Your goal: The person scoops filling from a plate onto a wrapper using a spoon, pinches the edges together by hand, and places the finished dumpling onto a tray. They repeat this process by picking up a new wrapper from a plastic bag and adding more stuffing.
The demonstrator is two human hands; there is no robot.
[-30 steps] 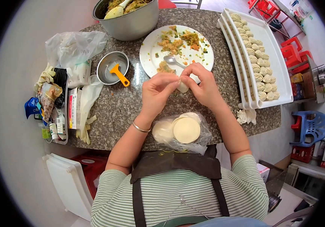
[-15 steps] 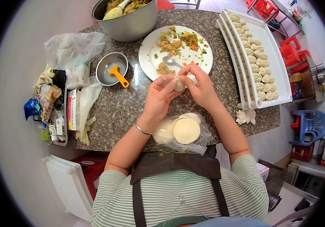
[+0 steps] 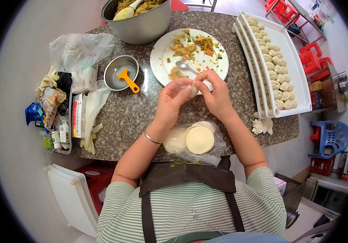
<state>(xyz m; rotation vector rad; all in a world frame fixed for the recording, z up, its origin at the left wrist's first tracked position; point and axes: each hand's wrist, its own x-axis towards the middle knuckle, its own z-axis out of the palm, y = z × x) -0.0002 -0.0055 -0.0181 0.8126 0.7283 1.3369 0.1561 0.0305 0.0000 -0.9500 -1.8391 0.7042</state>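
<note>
Between the fingertips of both hands is a small pale dumpling (image 3: 193, 92), partly hidden by the fingers. My left hand (image 3: 171, 97) is closed round its left side, while my right hand (image 3: 213, 92) pinches its top edge. Just beyond them lies a white plate (image 3: 158, 56) with patches of chopped filling (image 3: 183, 50) and a metal spoon (image 3: 185, 66). A stack of round dough wrappers (image 3: 200, 138) rests on a clear plastic bag (image 3: 218, 150), close to my body.
Stacked white trays (image 3: 293, 60) of pleated dumplings (image 3: 277, 69) stand at the right. A large metal pot (image 3: 141, 24) of filling is at the back. To the left are a steel bowl (image 3: 111, 75) with an orange-handled tool (image 3: 128, 81), and a cluttered basket (image 3: 66, 150).
Both hands stay at nearly the same spot, and the fingers have shifted on the dumpling, covering more of its top. The whole view has moved slightly.
</note>
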